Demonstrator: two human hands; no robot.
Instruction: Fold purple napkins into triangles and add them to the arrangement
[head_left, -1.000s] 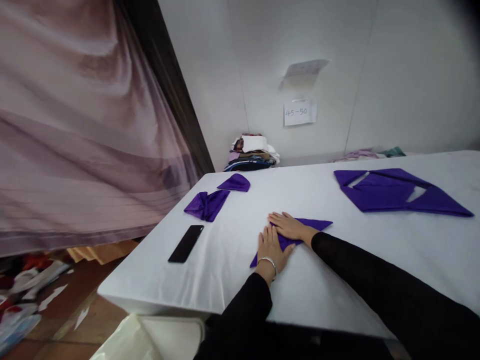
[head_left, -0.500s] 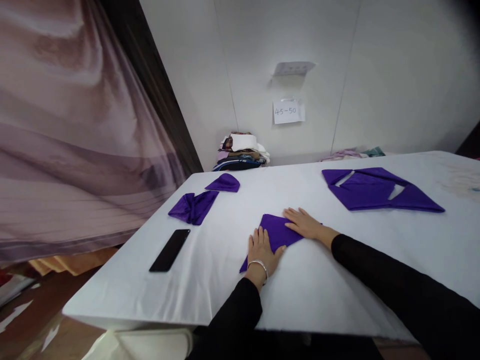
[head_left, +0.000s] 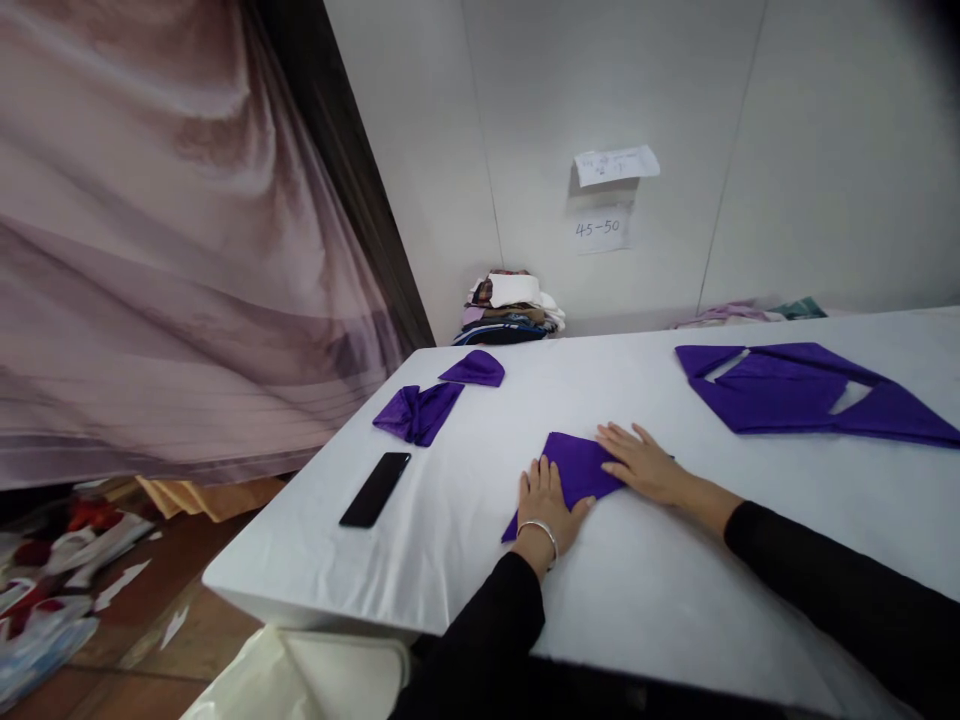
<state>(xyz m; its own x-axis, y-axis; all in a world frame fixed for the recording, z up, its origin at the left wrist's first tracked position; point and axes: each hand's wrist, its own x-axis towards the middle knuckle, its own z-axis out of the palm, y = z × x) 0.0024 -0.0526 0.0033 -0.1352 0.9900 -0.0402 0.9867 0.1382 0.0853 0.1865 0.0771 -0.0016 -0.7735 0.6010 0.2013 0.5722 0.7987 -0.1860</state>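
Note:
A folded purple cloth [head_left: 574,462] lies flat on the white-covered table [head_left: 480,540] in front of me. My left hand [head_left: 550,508], with a silver bracelet at the wrist, rests on the cloth's near left part, fingers spread. Across its right part lies my right hand [head_left: 637,462], palm down with fingers stretched out. Each hand covers some of the cloth, so its full outline is hidden.
A larger folded purple cloth [head_left: 787,395] lies at the right. Two smaller purple pieces, a twisted one [head_left: 420,413] and a rounded one [head_left: 476,368], and a black phone [head_left: 375,489] are on the left. Stacked clothes [head_left: 510,308] stand behind the table; a curtain [head_left: 187,250] hangs left.
The camera has turned a little to the left, so everything sits further right in view. Both hands stay flat on the purple cloth, whose shape looks the same.

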